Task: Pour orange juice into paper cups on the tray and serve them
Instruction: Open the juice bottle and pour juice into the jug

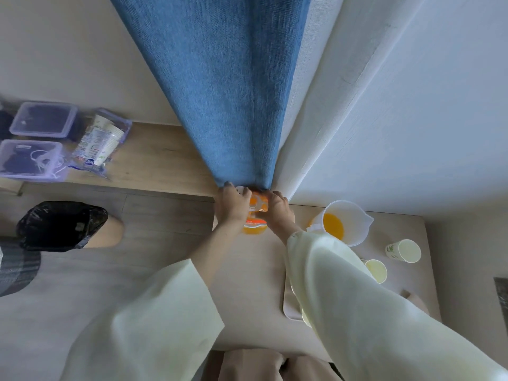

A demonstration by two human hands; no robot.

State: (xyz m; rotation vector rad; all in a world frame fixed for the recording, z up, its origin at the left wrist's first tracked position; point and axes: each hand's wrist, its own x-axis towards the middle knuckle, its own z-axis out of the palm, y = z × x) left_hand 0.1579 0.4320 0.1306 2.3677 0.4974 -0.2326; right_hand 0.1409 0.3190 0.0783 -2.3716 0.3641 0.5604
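An orange juice bottle (pixel 255 225) stands at the table's far left corner, below the blue curtain. My left hand (pixel 232 206) grips its top from the left, and my right hand (pixel 276 209) holds it from the right. A clear plastic jug (pixel 354 229) with some orange juice inside stands just right of the bottle. One paper cup (pixel 404 251) stands on the table to the right. Another paper cup (pixel 376 270) sits on the pale tray (pixel 288 303), which my right sleeve mostly hides. A further cup rim (pixel 305 318) peeks out near the tray's front.
A blue curtain (pixel 220 92) hangs right behind the bottle. On a wooden shelf (pixel 154 160) at the left lie lidded plastic boxes (pixel 44 123) and a bag of paper cups (pixel 96 145). A bin with a black liner (pixel 60 225) stands on the floor below.
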